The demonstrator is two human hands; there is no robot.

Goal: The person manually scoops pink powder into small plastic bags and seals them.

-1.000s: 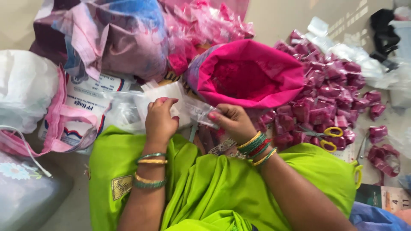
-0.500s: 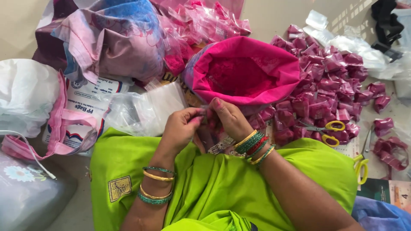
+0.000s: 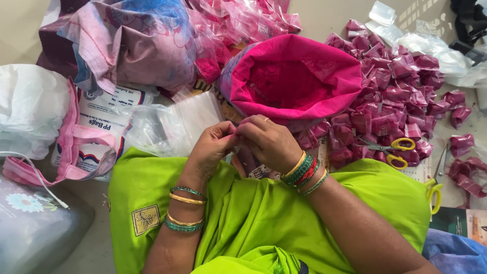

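left hand [image 3: 213, 147] and right hand [image 3: 269, 142] pinch a small clear plastic packet [image 3: 236, 138] together, near the open pink cloth sack of powder [image 3: 291, 76]; light, limp, slippery film, probably best gripped at its edges.
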